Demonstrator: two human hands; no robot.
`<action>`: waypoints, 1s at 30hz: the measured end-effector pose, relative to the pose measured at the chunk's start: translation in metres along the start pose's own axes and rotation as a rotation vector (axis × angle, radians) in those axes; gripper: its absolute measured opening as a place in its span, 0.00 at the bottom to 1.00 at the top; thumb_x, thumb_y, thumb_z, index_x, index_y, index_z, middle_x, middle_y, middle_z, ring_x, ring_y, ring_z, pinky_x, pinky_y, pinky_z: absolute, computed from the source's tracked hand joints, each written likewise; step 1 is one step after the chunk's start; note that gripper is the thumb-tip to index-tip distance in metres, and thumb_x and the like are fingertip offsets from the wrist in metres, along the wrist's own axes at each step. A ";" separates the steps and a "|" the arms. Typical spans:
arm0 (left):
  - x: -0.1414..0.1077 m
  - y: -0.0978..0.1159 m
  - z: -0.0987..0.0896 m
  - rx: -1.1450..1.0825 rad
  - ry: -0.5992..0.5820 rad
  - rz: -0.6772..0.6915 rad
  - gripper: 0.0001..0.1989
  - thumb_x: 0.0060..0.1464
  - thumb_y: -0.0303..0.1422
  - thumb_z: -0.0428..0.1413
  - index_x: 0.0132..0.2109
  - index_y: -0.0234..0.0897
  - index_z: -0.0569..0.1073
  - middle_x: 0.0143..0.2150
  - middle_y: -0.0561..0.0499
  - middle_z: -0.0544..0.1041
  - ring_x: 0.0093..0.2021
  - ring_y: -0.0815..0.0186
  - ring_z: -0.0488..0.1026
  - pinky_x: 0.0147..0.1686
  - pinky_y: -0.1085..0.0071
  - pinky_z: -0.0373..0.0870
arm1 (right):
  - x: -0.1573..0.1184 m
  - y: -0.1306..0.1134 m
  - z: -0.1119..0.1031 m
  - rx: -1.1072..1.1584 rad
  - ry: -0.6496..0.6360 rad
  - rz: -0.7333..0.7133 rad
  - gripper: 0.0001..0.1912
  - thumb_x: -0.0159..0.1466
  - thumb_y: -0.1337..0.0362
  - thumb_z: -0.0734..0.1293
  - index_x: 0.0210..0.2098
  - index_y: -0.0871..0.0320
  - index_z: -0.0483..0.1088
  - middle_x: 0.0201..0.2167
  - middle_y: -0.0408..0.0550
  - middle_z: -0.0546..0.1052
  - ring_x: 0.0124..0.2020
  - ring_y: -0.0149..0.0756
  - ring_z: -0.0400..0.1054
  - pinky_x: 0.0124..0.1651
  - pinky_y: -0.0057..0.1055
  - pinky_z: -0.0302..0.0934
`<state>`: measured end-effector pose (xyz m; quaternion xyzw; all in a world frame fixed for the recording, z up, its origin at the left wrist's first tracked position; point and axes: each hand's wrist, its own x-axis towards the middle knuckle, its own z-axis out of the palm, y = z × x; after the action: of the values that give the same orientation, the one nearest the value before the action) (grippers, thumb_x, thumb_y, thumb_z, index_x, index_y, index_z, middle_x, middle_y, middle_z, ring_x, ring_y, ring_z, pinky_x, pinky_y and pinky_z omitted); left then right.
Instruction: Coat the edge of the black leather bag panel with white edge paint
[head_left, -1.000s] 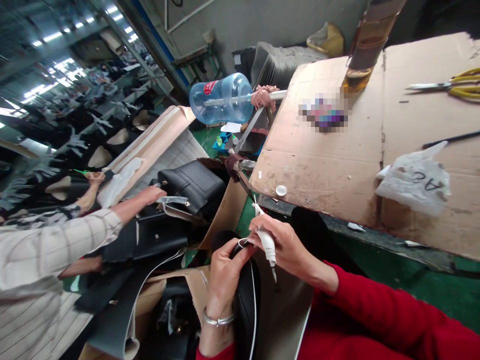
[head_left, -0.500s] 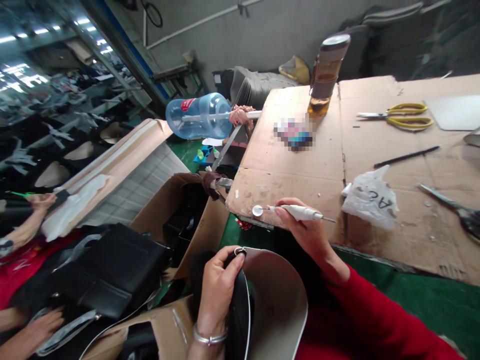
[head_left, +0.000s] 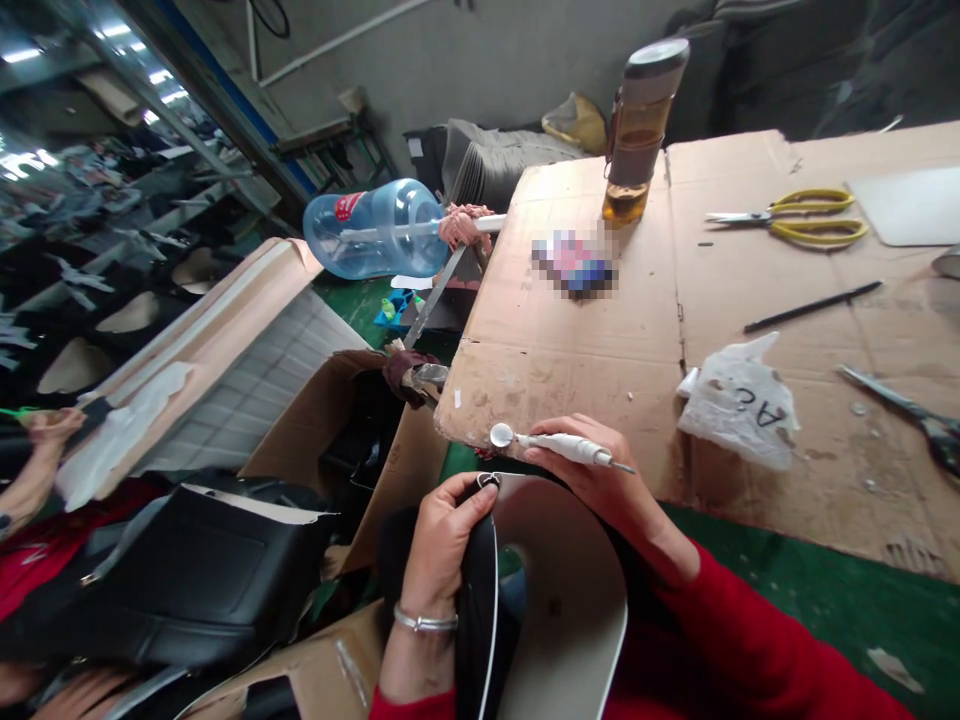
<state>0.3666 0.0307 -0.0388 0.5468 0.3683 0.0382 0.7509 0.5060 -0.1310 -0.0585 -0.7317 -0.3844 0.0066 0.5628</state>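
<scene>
My left hand (head_left: pixel 442 545), with a silver bangle at the wrist, pinches the top edge of a curved panel (head_left: pixel 559 570), black on one face and pale grey on the other. A thin white loop and a small dark piece show at the fingertips. My right hand (head_left: pixel 607 475) is closed around a slim white-handled tool (head_left: pixel 574 447) with a thin metal rod out of its back end. At its front end sits a small round white disc (head_left: pixel 501 435), just above the panel's edge and apart from it.
On the cardboard-covered table (head_left: pixel 570 370) lie a plastic bag (head_left: pixel 739 400), yellow-handled scissors (head_left: pixel 810 215), a black pen-like stick (head_left: pixel 814 307), dark-handled scissors (head_left: pixel 911 405) and a drink bottle (head_left: pixel 641 130). A blue water jug (head_left: pixel 382 230) hangs off its left side. Co-worker's hand (head_left: pixel 56 425) and black bag (head_left: pixel 217 570) are left.
My right hand has brought the tool left and down, off the table's edge toward the panel. My left hand keeps its pinch. At left, the co-worker's black bag has turned.
</scene>
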 end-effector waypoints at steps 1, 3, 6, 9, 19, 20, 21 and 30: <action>0.001 0.000 0.001 0.005 0.000 0.001 0.18 0.43 0.38 0.73 0.39 0.33 0.83 0.33 0.47 0.83 0.30 0.64 0.76 0.34 0.71 0.73 | 0.001 0.000 0.001 0.006 0.020 0.017 0.09 0.71 0.56 0.70 0.42 0.55 0.77 0.38 0.49 0.81 0.37 0.41 0.75 0.40 0.35 0.67; 0.002 0.000 0.002 0.029 0.000 0.005 0.18 0.43 0.39 0.73 0.40 0.33 0.83 0.33 0.47 0.83 0.29 0.64 0.76 0.33 0.71 0.72 | 0.002 -0.001 0.002 0.053 0.044 0.068 0.10 0.71 0.55 0.69 0.42 0.55 0.77 0.38 0.49 0.81 0.38 0.41 0.75 0.41 0.34 0.67; 0.002 -0.002 0.005 0.084 -0.003 0.022 0.17 0.45 0.39 0.72 0.40 0.34 0.83 0.33 0.48 0.83 0.29 0.65 0.76 0.31 0.72 0.72 | 0.003 -0.001 0.001 0.180 0.088 0.142 0.11 0.71 0.54 0.69 0.42 0.56 0.77 0.39 0.49 0.81 0.38 0.41 0.76 0.40 0.32 0.68; 0.000 -0.001 0.008 0.135 -0.008 0.052 0.16 0.47 0.39 0.71 0.41 0.34 0.84 0.36 0.47 0.84 0.31 0.63 0.77 0.33 0.72 0.73 | 0.003 -0.001 -0.003 0.317 0.109 0.195 0.13 0.70 0.54 0.69 0.37 0.57 0.78 0.37 0.49 0.80 0.34 0.39 0.75 0.36 0.30 0.69; -0.012 0.003 0.021 0.191 -0.058 0.064 0.14 0.47 0.38 0.70 0.39 0.36 0.85 0.35 0.48 0.84 0.31 0.63 0.77 0.34 0.71 0.72 | -0.001 -0.005 -0.014 0.475 -0.027 0.270 0.19 0.69 0.52 0.69 0.29 0.59 0.75 0.26 0.47 0.78 0.27 0.36 0.73 0.30 0.28 0.68; -0.013 0.003 0.022 0.194 -0.060 0.069 0.13 0.47 0.38 0.70 0.39 0.36 0.85 0.35 0.48 0.84 0.31 0.63 0.76 0.34 0.72 0.72 | -0.001 -0.005 -0.013 0.466 -0.038 0.270 0.19 0.69 0.52 0.69 0.29 0.59 0.75 0.26 0.47 0.78 0.27 0.36 0.73 0.30 0.28 0.68; -0.014 0.002 0.022 0.196 -0.062 0.076 0.13 0.47 0.38 0.70 0.39 0.36 0.85 0.35 0.48 0.84 0.31 0.64 0.76 0.34 0.72 0.72 | -0.002 -0.004 -0.013 0.462 -0.044 0.272 0.19 0.69 0.52 0.69 0.29 0.59 0.75 0.27 0.47 0.78 0.27 0.36 0.73 0.30 0.28 0.67; -0.025 0.004 0.026 0.194 -0.066 0.106 0.12 0.49 0.38 0.69 0.39 0.37 0.85 0.34 0.49 0.83 0.30 0.66 0.74 0.35 0.73 0.71 | -0.004 -0.001 -0.015 0.463 -0.079 0.240 0.18 0.70 0.54 0.69 0.28 0.60 0.75 0.26 0.46 0.77 0.26 0.35 0.73 0.31 0.28 0.66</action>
<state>0.3657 -0.0001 -0.0194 0.6367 0.3160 0.0240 0.7030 0.5091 -0.1459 -0.0534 -0.6230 -0.3046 0.1898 0.6951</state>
